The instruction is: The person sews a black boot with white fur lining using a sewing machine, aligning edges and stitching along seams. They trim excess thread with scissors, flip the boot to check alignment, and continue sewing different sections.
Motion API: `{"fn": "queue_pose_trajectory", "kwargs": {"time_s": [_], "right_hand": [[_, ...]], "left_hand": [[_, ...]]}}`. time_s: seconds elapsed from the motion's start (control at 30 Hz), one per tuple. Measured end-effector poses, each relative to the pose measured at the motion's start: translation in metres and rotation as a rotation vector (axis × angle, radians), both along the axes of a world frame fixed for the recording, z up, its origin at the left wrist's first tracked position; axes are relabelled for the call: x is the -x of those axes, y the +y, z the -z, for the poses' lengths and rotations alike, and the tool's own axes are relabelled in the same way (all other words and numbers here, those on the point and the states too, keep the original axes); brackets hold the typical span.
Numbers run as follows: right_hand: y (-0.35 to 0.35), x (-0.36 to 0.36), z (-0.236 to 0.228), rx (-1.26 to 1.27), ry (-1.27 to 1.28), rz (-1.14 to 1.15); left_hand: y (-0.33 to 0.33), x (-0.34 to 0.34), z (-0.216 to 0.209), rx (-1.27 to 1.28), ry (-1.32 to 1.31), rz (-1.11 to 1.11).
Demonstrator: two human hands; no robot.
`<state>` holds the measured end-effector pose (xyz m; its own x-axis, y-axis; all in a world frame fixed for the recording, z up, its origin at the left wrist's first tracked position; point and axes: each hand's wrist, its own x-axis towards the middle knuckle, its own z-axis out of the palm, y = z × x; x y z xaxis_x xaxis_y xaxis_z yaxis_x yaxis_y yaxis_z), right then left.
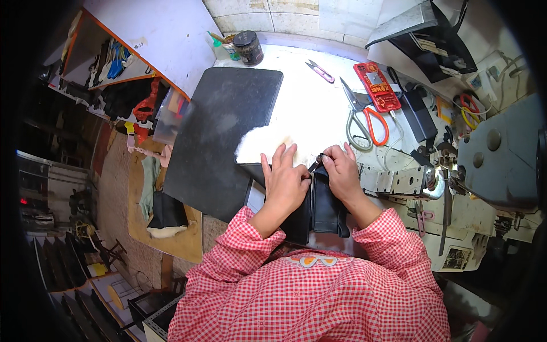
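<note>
My left hand [284, 179] lies flat, fingers spread, on a black leather piece [322, 208] with white fleece lining [265, 145] at the front of the white worktable [310, 111]. To its right, my right hand [342, 171] pinches the top edge of the same black piece, with a small metal tool tip showing between thumb and fingers. Both sleeves are red and white check. The lower part of the piece hangs off the table edge toward my body.
A black slab [222, 137] covers the table's left. Orange-handled scissors [364, 117], small pink snips [320, 70], a red calculator [376, 85] and a dark jar [249, 47] lie behind. A grey sewing machine [496, 154] stands right. Shelves and floor clutter are left.
</note>
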<state>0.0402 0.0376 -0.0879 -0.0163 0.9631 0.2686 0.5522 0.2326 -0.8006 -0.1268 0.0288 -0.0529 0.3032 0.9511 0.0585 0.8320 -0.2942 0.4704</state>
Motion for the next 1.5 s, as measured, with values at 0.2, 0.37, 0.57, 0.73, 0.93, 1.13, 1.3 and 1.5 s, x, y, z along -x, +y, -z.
{"fn": "queue_pose_trajectory", "kwargs": {"time_s": [0.2, 0.37, 0.57, 0.73, 0.93, 1.13, 1.3, 1.5], "right_hand": [[0.001, -0.002, 0.002, 0.018, 0.043, -0.06], [0.005, -0.009, 0.002, 0.132, 0.185, -0.219], [0.016, -0.016, 0.001, 0.269, 0.335, -0.36], [0.018, -0.012, 0.0, 0.327, 0.356, -0.38], [0.019, -0.013, -0.002, 0.37, 0.381, -0.39], [0.021, -0.013, -0.004, 0.346, 0.28, -0.394], [0.021, -0.012, -0.004, 0.39, 0.347, -0.397], [0.02, -0.012, -0.007, 0.371, 0.334, -0.409]], "left_hand": [[-0.01, 0.015, -0.001, -0.218, -0.397, 0.008], [0.009, 0.022, 0.009, -0.014, -0.507, 0.023], [0.016, 0.024, 0.009, 0.197, -0.524, 0.044], [0.019, 0.026, 0.002, 0.342, -0.634, 0.064], [0.022, 0.026, -0.001, 0.422, -0.648, 0.09], [0.024, 0.028, -0.004, 0.454, -0.638, 0.128], [0.025, 0.028, -0.004, 0.465, -0.651, 0.136], [0.025, 0.027, -0.005, 0.454, -0.604, 0.112]]}}
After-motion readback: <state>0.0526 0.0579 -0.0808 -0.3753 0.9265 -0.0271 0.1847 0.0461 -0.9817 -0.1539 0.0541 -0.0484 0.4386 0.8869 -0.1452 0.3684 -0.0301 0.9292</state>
